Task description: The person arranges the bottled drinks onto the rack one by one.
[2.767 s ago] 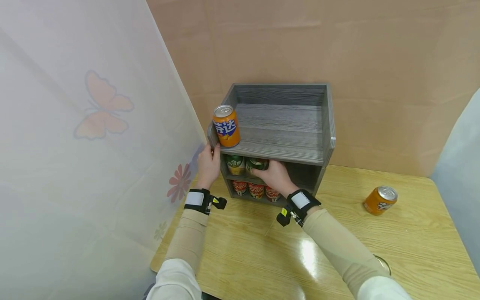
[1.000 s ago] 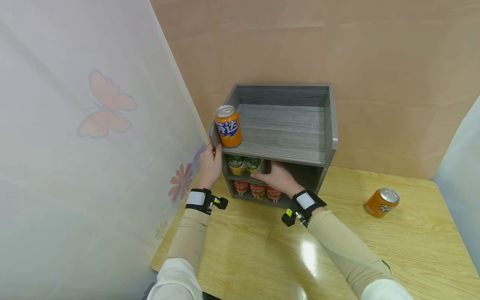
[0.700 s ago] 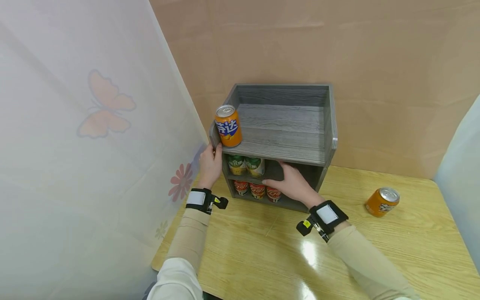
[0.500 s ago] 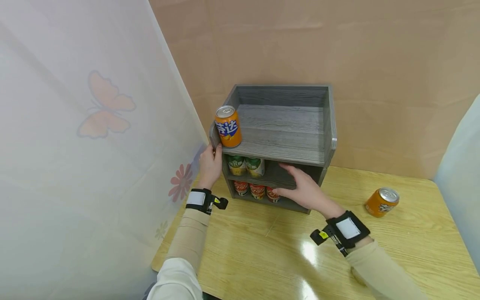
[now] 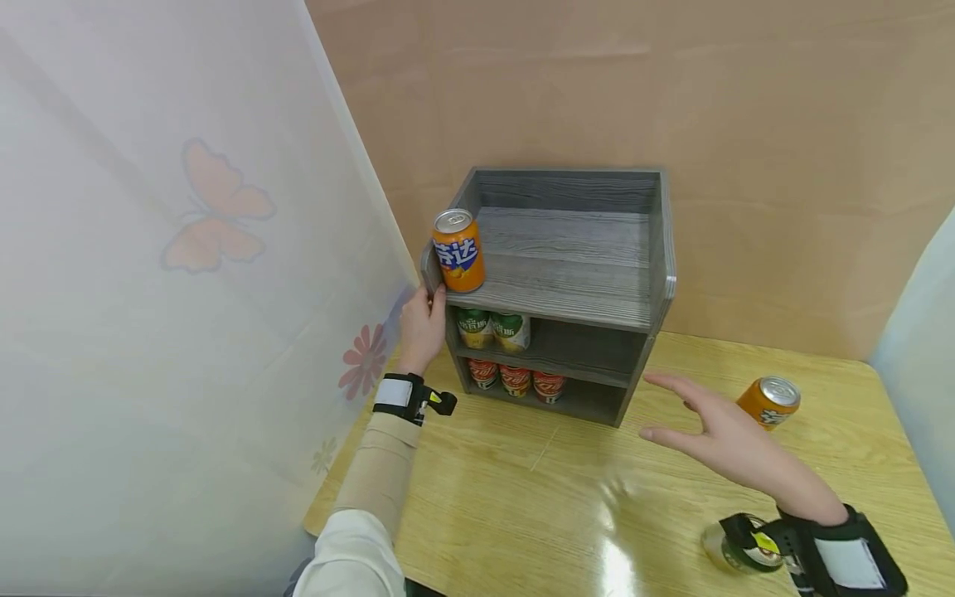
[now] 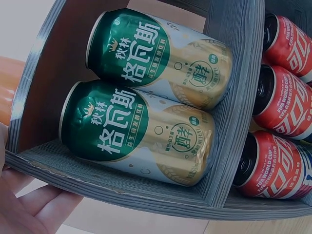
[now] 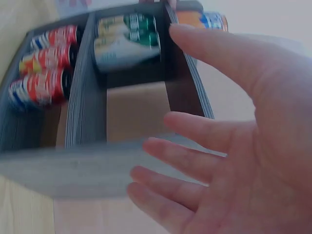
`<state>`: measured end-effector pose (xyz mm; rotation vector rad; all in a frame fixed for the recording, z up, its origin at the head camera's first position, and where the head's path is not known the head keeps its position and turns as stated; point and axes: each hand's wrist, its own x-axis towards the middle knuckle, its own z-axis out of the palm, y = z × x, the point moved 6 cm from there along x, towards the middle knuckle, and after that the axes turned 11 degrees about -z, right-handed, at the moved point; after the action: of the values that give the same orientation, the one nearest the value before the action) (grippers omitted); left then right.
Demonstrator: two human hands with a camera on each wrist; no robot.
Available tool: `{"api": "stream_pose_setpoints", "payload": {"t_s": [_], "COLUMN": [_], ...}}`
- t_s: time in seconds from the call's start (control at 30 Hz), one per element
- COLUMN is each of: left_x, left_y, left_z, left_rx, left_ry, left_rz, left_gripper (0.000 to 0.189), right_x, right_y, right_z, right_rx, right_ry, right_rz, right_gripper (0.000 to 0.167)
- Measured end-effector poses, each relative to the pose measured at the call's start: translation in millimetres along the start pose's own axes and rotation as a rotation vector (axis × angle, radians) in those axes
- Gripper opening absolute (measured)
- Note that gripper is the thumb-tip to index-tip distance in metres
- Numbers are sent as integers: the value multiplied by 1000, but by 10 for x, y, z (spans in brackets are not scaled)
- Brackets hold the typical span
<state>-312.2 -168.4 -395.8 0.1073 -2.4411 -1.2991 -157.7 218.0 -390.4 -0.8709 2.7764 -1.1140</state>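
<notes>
My left hand (image 5: 421,332) grips the left side of a grey wooden shelf rack (image 5: 567,257), thumb at its front edge, fingers along the outer side. Two green-and-gold drink cans (image 6: 141,134) stand side by side at the left of the middle level. Red cola cans (image 5: 516,380) line the bottom level. An orange soda can (image 5: 458,253) stands at the top level's front left corner. My right hand (image 5: 734,435) is in the air right of the rack, fingers spread and holding nothing. Behind it another orange can (image 5: 772,400) is partly covered.
On the wooden table (image 5: 522,497), a green-and-gold can (image 5: 722,547) stands at lower right, partly hidden by the right wrist camera. A white curtain (image 5: 224,373) borders the left, and a brown covering (image 5: 746,166) hangs behind the rack.
My right hand has let go of the second green-and-gold can on the middle level, withdrawn from the rack and moved right, above the table. My left hand keeps its grip on the rack.
</notes>
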Motion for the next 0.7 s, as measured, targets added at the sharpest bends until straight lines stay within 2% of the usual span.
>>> {"api": "stream_pose_setpoints", "payload": {"t_s": [0.2,0.43,0.7], "left_x": [3,5,-14], "left_y": [14,21,22], "left_z": [26,-7,-8], "left_rx": [-26,-50,-44], "left_ry": [-17,-11,-22], "left_rz": [15,30,19], "left_gripper": [33,35,35], "right_x": [-360,-665,-990], "right_y": [265,568,934], "right_z": [-73,-71,103], "right_rx": [6,-6,23], "right_ry": [-5,-47,-176], "right_rz": [80,169,236], "right_gripper": [73,73,69]}}
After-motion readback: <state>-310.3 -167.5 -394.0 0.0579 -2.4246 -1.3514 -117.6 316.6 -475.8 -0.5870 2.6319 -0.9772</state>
